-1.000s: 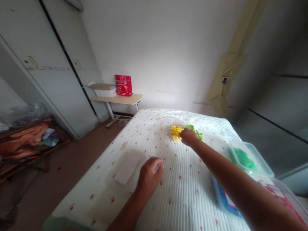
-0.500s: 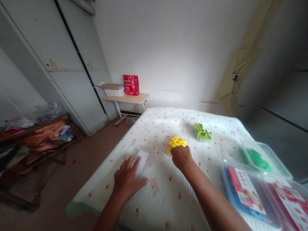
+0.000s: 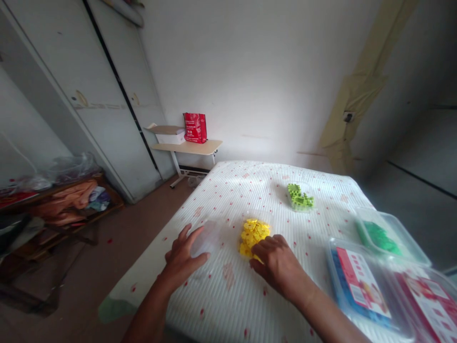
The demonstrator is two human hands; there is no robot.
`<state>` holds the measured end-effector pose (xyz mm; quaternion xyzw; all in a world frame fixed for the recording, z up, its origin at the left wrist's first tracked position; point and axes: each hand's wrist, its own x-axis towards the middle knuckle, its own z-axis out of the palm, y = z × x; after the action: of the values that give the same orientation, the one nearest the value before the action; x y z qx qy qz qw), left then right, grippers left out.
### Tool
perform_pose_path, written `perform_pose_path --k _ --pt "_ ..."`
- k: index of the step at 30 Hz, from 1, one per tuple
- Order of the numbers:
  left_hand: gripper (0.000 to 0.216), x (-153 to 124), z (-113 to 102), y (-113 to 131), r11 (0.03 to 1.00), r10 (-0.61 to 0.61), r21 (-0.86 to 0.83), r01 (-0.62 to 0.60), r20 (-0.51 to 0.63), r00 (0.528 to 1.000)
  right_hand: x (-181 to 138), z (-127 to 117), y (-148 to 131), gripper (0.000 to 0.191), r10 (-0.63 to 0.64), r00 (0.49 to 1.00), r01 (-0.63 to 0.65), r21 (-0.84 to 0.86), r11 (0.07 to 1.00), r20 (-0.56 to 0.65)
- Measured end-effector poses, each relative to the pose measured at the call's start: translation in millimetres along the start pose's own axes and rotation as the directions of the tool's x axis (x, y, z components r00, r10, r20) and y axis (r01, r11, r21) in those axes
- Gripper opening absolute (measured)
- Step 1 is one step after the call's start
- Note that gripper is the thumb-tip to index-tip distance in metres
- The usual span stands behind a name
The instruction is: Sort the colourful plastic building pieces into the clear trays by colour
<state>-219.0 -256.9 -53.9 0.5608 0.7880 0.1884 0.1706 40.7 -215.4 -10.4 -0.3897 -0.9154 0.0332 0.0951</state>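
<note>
A clear plastic box (image 3: pixel 257 215) of yellow flower-shaped plastic pieces (image 3: pixel 255 233) rests on the white patterned cloth. My right hand (image 3: pixel 280 262) is closed on the box's near right edge; the fingertips are partly hidden behind my knuckles. Left of the box lies a clear plastic lid (image 3: pixel 210 238), faint against the cloth. Spread fingers and thumb of my left hand (image 3: pixel 183 262) are at the lid's left side, and I cannot tell whether they touch it.
Farther back stands a clear box of light-green pieces (image 3: pixel 300 197). On the right are a tub with green pieces (image 3: pixel 383 238), a labelled blue tub (image 3: pixel 360 281) and a pinkish-red one (image 3: pixel 428 300). A small table (image 3: pixel 203 146) with a red bag (image 3: pixel 195 127) stands beyond.
The box of yellow pieces has come toward me and slightly left with my right hand. The white sheet seen under my left hand no longer shows; a clear lid is there now.
</note>
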Motion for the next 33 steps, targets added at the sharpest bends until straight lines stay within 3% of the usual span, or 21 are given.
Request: perform_pose_path --k 4,9,15,20,26,30,33 --pt "0.056 6.1 -4.5 -5.8 0.993 0.054 -0.105 -0.054 0.002 0.999 -1.4 1.2 9.3 0.018 0.030 0.978 -0.021 0.044 0.999 -0.205" --pt "0.050 11.9 -5.2 -11.6 0.975 0.119 -0.180 -0.126 -0.050 0.992 -2.3 3.3 14.7 0.020 0.039 0.954 -0.025 0.051 0.998 -0.298" --pt "0.047 4.7 -15.9 6.2 0.993 0.105 0.075 -0.095 -0.151 0.983 -2.7 5.0 16.1 0.024 0.029 0.947 -0.023 0.023 0.999 -0.321" --pt "0.043 -0.4 -22.7 12.3 0.953 0.155 0.291 -0.079 -0.249 0.956 -1.9 6.2 17.1 0.025 0.029 0.937 -0.027 0.011 1.000 -0.348" --pt "0.040 8.1 -30.4 -0.1 0.915 0.160 0.401 0.047 -0.467 0.869 -2.0 8.5 17.8 0.028 0.015 0.929 -0.023 -0.018 1.000 -0.369" --pt "0.039 15.8 -43.3 -10.2 0.949 0.096 0.296 0.104 -0.588 0.803 -2.5 9.9 19.2 0.028 0.025 0.920 -0.031 -0.007 1.000 -0.391" --pt "0.038 18.5 -52.4 -12.0 0.995 -0.062 0.022 0.100 -0.648 0.759 -2.9 11.4 21.2 0.022 0.061 0.898 -0.039 0.061 0.997 -0.435"
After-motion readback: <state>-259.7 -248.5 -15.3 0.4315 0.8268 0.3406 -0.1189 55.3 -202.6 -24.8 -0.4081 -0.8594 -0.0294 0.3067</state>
